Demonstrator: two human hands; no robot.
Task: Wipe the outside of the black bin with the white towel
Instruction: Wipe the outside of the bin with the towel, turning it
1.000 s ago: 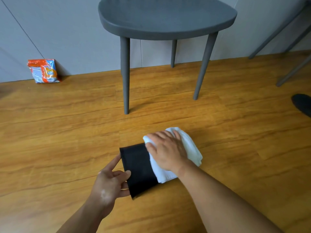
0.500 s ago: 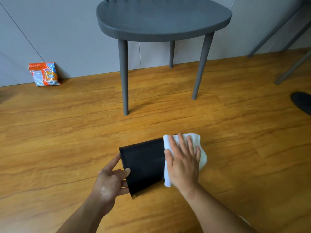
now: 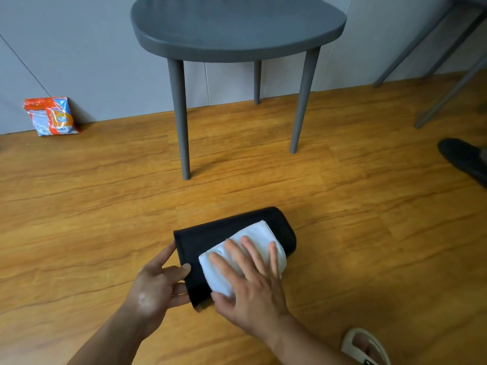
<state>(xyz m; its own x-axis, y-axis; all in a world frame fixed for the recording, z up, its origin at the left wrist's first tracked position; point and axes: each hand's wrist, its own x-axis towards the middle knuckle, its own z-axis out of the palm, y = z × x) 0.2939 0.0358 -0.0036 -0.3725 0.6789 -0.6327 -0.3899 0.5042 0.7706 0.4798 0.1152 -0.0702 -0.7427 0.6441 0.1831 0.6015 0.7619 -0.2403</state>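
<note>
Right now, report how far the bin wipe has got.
Done: the bin lies on its side on the floor, its rim held by the left hand. In hand: the right hand presses the towel flat on the upper side. Likely left: the bare far end, and the side against the floor, which needs a roll. Nothing shows what is already clean.

The right hand (image 3: 253,293) hides part of the white towel (image 3: 258,229); the top edge crops the chair (image 3: 237,25).

Likely a plain room in a home: wood-look plank floor (image 3: 79,219), grey panelled wall (image 3: 79,48), a grey chair (image 3: 237,27) beyond the fingers (image 3: 274,259), a bright packet (image 3: 50,115) far left of them, a slippered foot (image 3: 365,346).
</note>
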